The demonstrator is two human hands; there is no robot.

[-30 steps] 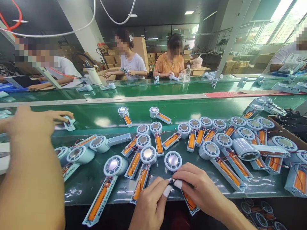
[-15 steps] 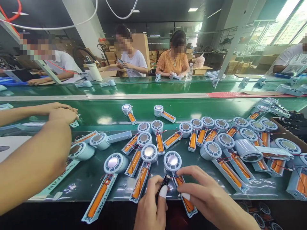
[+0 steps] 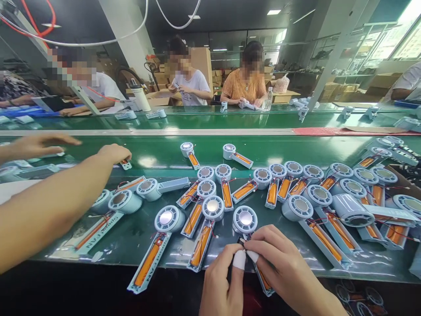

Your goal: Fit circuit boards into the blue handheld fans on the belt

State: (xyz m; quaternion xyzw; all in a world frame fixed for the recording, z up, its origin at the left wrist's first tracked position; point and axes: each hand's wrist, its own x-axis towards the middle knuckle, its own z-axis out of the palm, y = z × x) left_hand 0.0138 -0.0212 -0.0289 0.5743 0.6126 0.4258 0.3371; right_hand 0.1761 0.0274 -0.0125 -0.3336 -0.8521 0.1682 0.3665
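My left hand (image 3: 223, 278) pinches a small black part (image 3: 241, 241) between finger and a white-covered thumb, at the bench's front edge. Touching it from the right is my right hand (image 3: 283, 263), its thumb and fingers closed at the same spot; what they grip is too small to make out. Both hands are over the handle of a light-blue fan unit (image 3: 245, 219), whose round head lies face up just beyond my fingers. The handle's lower end (image 3: 265, 283) sticks out below my right hand over the edge. Its middle is hidden.
Many fan units with orange batteries (image 3: 200, 245) lie on the green bench (image 3: 131, 239), densest at right. From the left, a person's arms (image 3: 59, 193) reach over the bench. People (image 3: 246, 83) sit across the green belt (image 3: 158, 149). A box (image 3: 403, 180) stands at right.
My hands have come together at the small black part, which was held apart in my left hand. The view has shifted, and the neighbouring person's hands at left have separated.
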